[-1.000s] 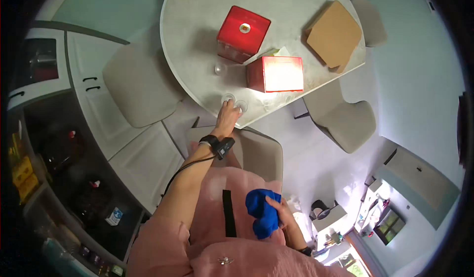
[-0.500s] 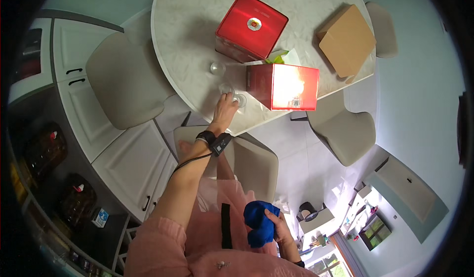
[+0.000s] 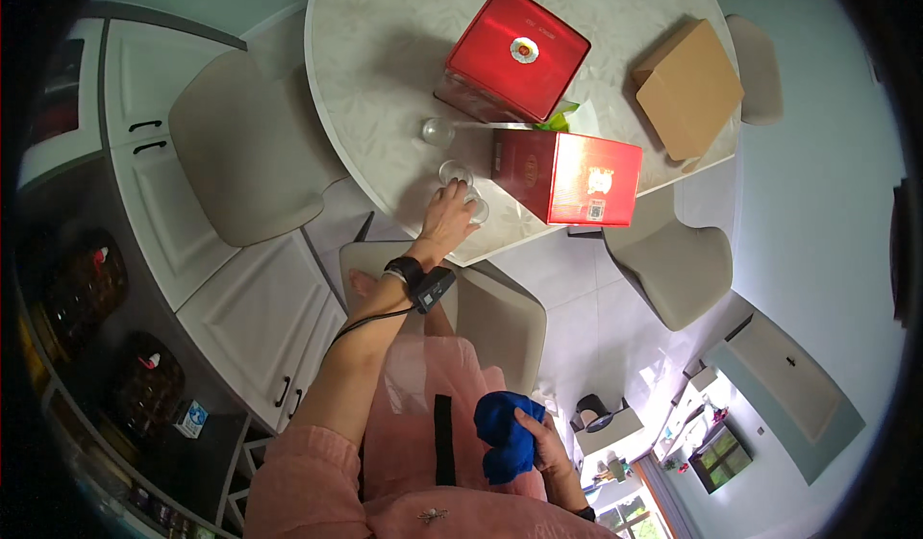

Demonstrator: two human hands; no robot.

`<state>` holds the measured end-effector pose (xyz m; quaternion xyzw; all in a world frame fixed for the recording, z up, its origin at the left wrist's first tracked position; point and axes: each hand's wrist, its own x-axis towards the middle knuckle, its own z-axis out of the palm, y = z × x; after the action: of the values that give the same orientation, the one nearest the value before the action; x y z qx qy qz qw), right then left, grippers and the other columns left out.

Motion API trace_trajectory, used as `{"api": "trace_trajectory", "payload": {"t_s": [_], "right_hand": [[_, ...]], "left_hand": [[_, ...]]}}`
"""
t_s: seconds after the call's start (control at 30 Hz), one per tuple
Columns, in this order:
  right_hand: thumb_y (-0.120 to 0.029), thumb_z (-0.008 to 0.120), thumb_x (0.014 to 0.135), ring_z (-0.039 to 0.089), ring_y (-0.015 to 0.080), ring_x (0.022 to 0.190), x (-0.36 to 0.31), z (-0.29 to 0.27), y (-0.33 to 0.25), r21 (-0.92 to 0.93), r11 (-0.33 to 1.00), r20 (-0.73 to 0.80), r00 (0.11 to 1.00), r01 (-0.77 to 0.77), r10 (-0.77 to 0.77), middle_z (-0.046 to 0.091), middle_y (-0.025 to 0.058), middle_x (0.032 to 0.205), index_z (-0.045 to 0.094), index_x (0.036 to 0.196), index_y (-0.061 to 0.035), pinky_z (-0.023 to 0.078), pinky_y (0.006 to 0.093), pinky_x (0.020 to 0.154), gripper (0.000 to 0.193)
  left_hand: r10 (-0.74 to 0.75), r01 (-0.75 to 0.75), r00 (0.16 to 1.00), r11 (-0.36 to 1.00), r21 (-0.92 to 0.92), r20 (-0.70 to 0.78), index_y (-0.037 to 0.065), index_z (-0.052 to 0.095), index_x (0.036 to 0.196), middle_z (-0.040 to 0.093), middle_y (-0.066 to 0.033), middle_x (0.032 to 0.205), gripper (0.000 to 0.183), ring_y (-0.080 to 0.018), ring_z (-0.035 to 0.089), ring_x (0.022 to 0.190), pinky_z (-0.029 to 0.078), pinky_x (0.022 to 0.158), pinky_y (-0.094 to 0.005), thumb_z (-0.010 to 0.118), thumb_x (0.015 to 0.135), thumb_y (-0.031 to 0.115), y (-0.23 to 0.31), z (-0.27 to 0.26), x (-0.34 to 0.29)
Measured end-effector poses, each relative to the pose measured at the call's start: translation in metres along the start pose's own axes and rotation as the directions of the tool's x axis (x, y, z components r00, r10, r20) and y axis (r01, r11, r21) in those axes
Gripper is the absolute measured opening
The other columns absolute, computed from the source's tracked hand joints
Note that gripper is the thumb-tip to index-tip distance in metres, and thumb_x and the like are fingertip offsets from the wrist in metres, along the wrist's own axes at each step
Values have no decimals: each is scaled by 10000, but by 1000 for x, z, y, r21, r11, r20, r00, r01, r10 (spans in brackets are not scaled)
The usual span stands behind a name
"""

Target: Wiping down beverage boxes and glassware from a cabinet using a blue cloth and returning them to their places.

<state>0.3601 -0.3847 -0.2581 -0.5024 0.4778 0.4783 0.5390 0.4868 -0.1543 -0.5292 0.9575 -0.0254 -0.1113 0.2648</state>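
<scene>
My left hand [image 3: 447,222] reaches over the near edge of the pale table, its fingers curled down on a small clear glass [image 3: 478,211]. A second small glass [image 3: 456,171] stands close by its fingertips, and a third glass [image 3: 437,132] is a little farther off. The fingers partly cover the nearest glass. Low in front of my body, my right hand [image 3: 548,443] is closed around a bunched blue cloth [image 3: 504,435], away from the table.
On the round-edged table [image 3: 370,116] stand a red box with a square lid [image 3: 519,53] and another red box [image 3: 567,175], a green packet [image 3: 558,118] between them. An open brown cardboard box [image 3: 690,92] lies at the right. Beige chairs [image 3: 245,145] surround the table; white cabinets [image 3: 255,323] line the left.
The table and boxes have shifted slightly to the right in view. My left hand stays at the glasses, its fingers slightly rearranged. My right hand keeps hold of the blue cloth.
</scene>
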Motion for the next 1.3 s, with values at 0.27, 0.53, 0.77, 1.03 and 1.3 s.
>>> {"api": "trace_trajectory", "payload": {"t_s": [0.27,0.53,0.77,1.03,1.3], "right_hand": [[-225,650,800,636,182,761,0,6,-5,-24,1000,-32,999,9,-10,636,110,923,558,1071,33,531,296,665,386],[-211,666,790,629,169,740,10,0,1,-2,1000,-22,1000,-4,4,639,97,890,572,1045,24,524,286,656,359],[-237,651,796,625,259,898,17,-8,9,-77,995,-31,998,-62,60,608,177,1017,489,1142,80,527,367,782,496],[-238,604,745,588,278,969,18,4,3,136,990,85,996,-48,36,575,168,1094,452,1218,21,476,403,871,561],[-101,635,701,541,151,951,-56,96,-108,-110,762,325,747,638,-579,573,65,1054,507,1140,14,418,280,842,472]], "left_hand": [[141,-157,979,982,-105,-147,26,601,989,441,-176,1187,405,-330,390,1131,345,950,-419,665,735,335,-4,-15,-13],[-212,110,929,941,-320,-304,77,406,1244,450,-166,1132,658,-353,433,1064,362,913,-429,699,654,82,-41,-1,-11],[-174,41,939,914,-404,-298,117,451,1225,438,-157,1188,655,-338,438,1091,365,924,-426,738,636,126,-55,25,19],[-122,-76,901,901,-428,-415,22,526,1018,517,-172,1047,458,-344,506,993,395,882,-422,724,636,179,-39,-31,-20],[-88,-60,979,736,-674,-182,42,538,955,534,-91,883,475,-224,571,733,471,655,-324,720,529,146,62,-193,-121]]}}
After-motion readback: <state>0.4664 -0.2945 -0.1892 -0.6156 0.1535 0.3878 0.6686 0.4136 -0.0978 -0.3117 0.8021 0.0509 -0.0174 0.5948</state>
